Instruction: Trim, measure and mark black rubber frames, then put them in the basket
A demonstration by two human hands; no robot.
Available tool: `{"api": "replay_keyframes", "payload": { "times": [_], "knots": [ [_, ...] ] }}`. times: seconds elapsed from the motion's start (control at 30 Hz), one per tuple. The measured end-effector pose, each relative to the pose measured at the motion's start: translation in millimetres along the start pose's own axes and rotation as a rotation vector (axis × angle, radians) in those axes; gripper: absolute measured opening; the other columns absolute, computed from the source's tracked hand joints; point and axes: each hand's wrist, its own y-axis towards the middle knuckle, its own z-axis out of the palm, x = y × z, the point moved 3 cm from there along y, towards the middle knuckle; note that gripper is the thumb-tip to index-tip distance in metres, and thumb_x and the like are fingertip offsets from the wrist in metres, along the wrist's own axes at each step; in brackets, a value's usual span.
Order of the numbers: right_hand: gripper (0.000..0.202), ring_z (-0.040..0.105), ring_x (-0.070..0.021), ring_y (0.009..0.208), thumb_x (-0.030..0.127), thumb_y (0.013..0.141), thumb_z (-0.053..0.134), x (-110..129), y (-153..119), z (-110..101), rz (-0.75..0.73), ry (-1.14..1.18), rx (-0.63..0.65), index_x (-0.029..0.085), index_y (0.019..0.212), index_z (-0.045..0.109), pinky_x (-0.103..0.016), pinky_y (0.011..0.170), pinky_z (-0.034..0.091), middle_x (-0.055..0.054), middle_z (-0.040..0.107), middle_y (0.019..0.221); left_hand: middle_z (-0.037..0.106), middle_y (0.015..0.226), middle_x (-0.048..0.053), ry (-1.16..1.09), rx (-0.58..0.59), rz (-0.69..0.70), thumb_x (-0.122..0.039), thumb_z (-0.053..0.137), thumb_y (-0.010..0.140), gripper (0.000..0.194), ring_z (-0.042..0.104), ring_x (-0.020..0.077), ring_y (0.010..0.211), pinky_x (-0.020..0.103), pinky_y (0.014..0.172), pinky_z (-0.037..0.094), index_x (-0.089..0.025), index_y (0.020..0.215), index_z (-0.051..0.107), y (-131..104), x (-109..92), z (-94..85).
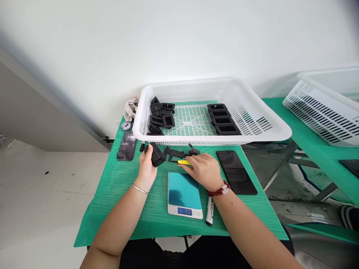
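My left hand (146, 164) is closed around a black plastic part (157, 155), held up in front of the basket. To its right, my right hand (206, 170) has its fingers closed on a yellow-handled tool (184, 162) with a thin dark tip pointing left. A black caliper (176, 153) lies just behind that tool, partly hidden by the right hand. Below the hands sits a digital scale (185, 191) with a shiny teal plate and a lit display. A white marker (209, 212) with a black cap lies under the right wrist.
The white basket (196, 140) holds a loose pile of black parts (168, 121) at left and a neat row (224, 121) at right. A black phone (237, 172), a blurred-out phone (126, 145), a round grey object (126, 126) and a glove (130, 109) lie around. Another basket (322, 112) stands right.
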Motion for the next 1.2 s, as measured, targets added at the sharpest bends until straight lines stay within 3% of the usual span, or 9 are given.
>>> {"api": "replay_keyframes", "payload": {
  "times": [0.63, 1.2],
  "knots": [
    [0.034, 0.052, -0.0133, 0.052, 0.043, 0.089, 0.053, 2.5, -0.1, -2.8, 0.019, -0.01, -0.085, 0.015, 0.073, 0.064, -0.028, 0.056, 0.028, -0.003, 0.062, 0.055, 0.066, 0.081, 0.0, -0.092, -0.068, -0.069, -0.042, 0.074, 0.069, 0.028, 0.061, 0.0116, 0.073, 0.025, 0.069, 0.048, -0.019, 0.082, 0.065, 1.2, -1.4, 0.5],
    [0.035, 0.053, -0.0119, 0.053, 0.046, 0.088, 0.054, 1.5, -0.6, -3.8, 0.014, -0.045, -0.106, 0.015, 0.076, 0.066, -0.028, 0.057, 0.031, -0.002, 0.063, 0.057, 0.066, 0.083, -0.001, -0.131, -0.054, -0.06, -0.039, 0.074, 0.071, 0.025, 0.06, 0.011, 0.074, 0.024, 0.07, 0.048, -0.019, 0.085, 0.066, 0.7, -4.3, 1.5]
  ]
}}
